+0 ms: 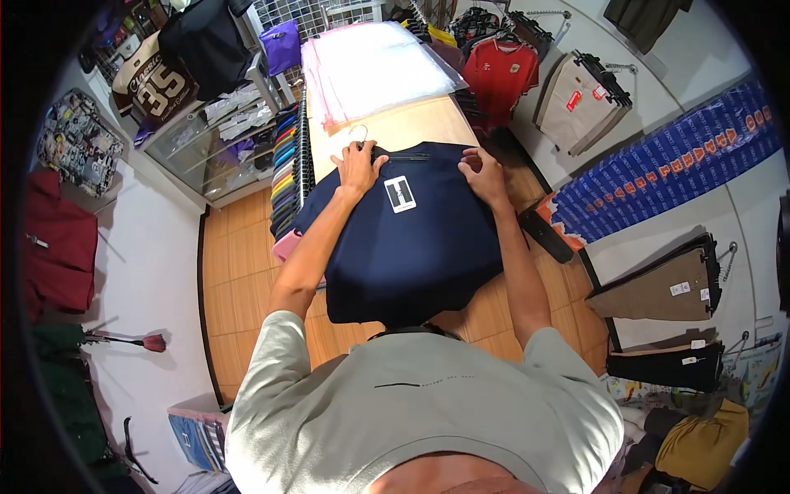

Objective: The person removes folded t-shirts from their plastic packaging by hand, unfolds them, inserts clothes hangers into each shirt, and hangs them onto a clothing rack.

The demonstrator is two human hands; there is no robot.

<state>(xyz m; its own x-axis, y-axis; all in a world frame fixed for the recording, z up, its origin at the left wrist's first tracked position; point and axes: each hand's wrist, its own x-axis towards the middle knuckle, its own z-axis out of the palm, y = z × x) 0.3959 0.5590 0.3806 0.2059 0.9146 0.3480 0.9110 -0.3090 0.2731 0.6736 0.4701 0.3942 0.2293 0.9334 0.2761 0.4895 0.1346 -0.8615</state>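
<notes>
A navy shirt (411, 255) lies in front of me, spread over the near end of the light wooden table and hanging past its edge. A white-bordered tag (401, 194) with a dark centre sits on its upper front. Above the collar shows the thin hook of a clothes hanger (357, 130). My left hand (360, 169) is closed around the hanger's neck at the collar, its thumb resting on the cloth. At the shirt's right shoulder is my right hand (485, 175), fingers bent, with a gap between thumb and forefinger.
Clear plastic bags (383, 66) are piled on the table's (411, 123) far half. Tightly packed hanging clothes (288, 165) line its left side. A glass display case (206, 148) stands at left. On the right, a long blue printed package (658, 165) leans near hanging trousers (584, 103).
</notes>
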